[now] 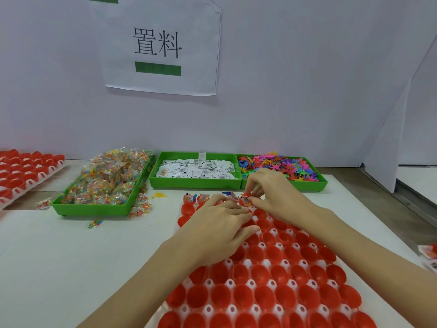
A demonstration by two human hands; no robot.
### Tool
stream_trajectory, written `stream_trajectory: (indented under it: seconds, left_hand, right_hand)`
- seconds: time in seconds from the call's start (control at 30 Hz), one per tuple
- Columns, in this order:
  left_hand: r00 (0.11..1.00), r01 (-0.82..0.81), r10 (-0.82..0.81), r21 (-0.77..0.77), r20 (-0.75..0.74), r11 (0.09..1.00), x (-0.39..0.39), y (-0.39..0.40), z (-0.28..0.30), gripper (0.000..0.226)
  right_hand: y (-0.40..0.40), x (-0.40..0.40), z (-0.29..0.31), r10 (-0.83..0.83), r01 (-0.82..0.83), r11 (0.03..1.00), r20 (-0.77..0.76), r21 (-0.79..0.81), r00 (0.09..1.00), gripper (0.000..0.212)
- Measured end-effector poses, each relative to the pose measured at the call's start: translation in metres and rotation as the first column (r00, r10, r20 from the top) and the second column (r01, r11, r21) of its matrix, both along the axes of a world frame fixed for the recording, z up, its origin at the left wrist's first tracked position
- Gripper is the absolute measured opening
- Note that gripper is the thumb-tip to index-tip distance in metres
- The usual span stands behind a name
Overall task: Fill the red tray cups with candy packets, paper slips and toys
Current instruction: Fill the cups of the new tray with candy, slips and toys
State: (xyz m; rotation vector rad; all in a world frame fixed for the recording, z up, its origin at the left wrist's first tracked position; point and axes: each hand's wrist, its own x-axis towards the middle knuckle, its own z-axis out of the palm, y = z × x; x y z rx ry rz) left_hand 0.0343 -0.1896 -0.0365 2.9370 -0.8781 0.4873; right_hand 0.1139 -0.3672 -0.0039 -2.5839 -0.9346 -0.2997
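Note:
A white tray of red cups (272,275) lies in front of me. Some cups in its far row hold packets and toys (190,198). My right hand (269,192) hovers over that far row and pinches a small red toy (246,194) between its fingertips. My left hand (217,223) rests palm down on the far cups beside it, fingers curled; what they hold is hidden. Behind stand three green bins: candy packets (106,181), paper slips (196,170), coloured plastic toys (283,168).
A second tray of red cups (21,171) sits at the far left. Loose candy packets (95,224) and a yellow toy (159,194) lie on the table near the candy bin. A white partition wall with a paper sign (158,46) stands behind.

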Motion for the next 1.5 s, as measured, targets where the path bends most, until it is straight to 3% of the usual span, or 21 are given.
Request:
stream_trajectory:
  seconds: [0.2, 0.53, 1.5]
  left_hand:
    - [1.0, -0.002, 0.002, 0.001, -0.026, 1.0, 0.002, 0.002, -0.001, 0.059]
    - [0.999, -0.004, 0.004, -0.012, -0.053, 1.0, 0.002, 0.003, 0.001, 0.057]
    - [0.997, 0.0, -0.002, -0.037, -0.074, 0.999, 0.004, 0.003, -0.001, 0.058]
  right_hand:
    - [0.0, 0.004, 0.006, 0.008, -0.008, 0.997, -0.002, -0.076, 1.0, 0.01]
    - [-0.007, 0.001, 0.006, -0.016, 0.016, 1.0, -0.029, 0.003, 0.999, 0.015]
    - [-0.01, 0.005, 0.016, 0.0, 0.002, 0.994, 0.023, -0.111, 1.0, 0.013]
